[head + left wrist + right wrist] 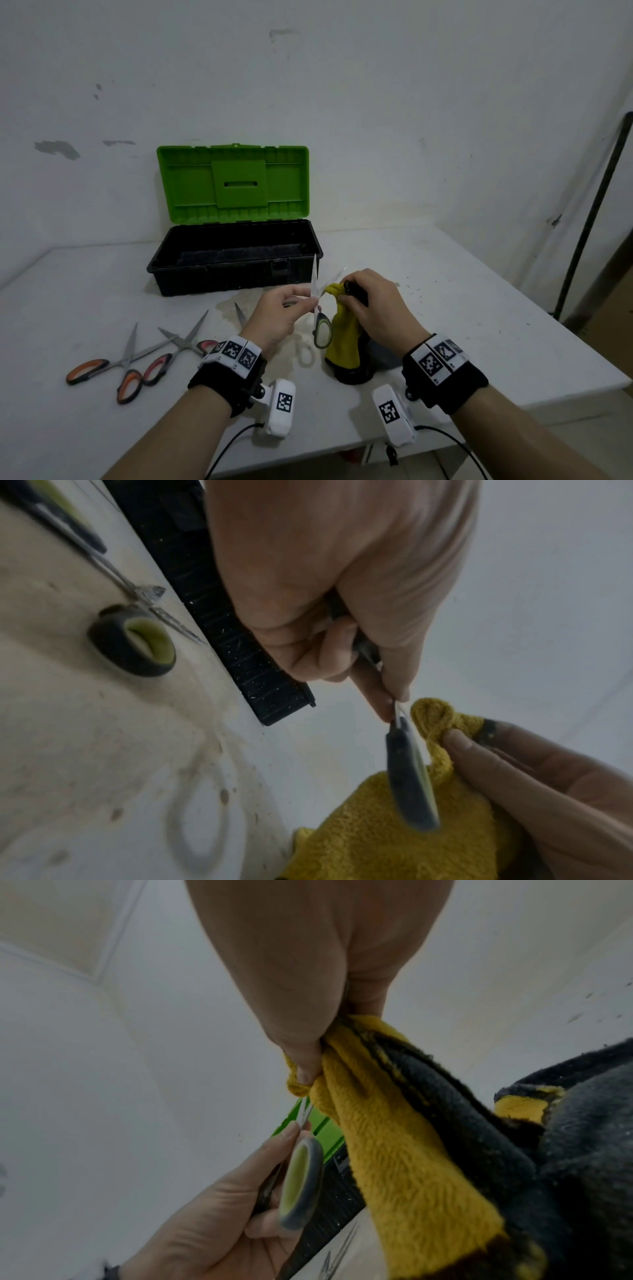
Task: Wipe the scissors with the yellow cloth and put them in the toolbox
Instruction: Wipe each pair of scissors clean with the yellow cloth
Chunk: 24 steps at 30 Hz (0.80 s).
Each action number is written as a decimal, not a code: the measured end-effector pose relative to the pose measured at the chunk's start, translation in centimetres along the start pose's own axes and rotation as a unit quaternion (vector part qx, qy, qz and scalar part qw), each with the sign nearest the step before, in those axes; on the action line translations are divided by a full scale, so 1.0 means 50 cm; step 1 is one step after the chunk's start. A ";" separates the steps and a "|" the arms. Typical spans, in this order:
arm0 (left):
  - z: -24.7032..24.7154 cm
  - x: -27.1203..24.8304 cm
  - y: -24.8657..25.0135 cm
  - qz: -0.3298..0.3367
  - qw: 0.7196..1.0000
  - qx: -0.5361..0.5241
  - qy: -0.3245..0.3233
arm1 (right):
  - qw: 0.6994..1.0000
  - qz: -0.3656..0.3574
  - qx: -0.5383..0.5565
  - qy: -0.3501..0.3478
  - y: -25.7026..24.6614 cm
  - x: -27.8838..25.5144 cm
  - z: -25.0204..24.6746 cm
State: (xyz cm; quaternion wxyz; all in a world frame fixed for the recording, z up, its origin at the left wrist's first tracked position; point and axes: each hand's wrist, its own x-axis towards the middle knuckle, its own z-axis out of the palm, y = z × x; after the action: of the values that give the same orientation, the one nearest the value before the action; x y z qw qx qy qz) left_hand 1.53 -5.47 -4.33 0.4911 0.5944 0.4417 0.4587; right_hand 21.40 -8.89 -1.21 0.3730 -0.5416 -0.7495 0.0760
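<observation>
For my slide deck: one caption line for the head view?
Left hand holds open grey-handled scissors while right hand wipes them with yellow cloth before open green-lidded toolbox.

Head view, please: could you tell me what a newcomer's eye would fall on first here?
The toolbox at the back of the table, its bright green lid standing open. In front of it, the left hand pinches the blades of open green-handled scissors, while the right hand grips the yellow cloth against them. On the table's left lie two more pairs of scissors.
</observation>
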 end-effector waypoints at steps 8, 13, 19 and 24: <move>0.002 -0.003 -0.001 -0.014 1.000 -0.019 0.004 | 1.000 -0.010 -0.023 -0.014 -0.020 0.001 0.012; 0.005 -0.007 0.007 -0.024 0.999 -0.024 -0.004 | 0.998 -0.028 -0.042 -0.034 -0.033 0.003 0.035; 0.002 -0.009 -0.001 -0.017 1.000 -0.014 -0.001 | 0.994 -0.070 -0.074 -0.044 -0.035 -0.001 0.042; 0.007 -0.005 -0.010 -0.026 0.999 -0.001 -0.019 | 0.992 -0.073 -0.091 -0.047 -0.032 0.000 0.041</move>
State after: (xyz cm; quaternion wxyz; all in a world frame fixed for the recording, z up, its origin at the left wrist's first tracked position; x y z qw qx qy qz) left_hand 1.79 -5.73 -4.87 0.5116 0.5909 0.4469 0.4351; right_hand 18.87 -8.94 -1.87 0.2912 -0.5130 -0.8075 0.0057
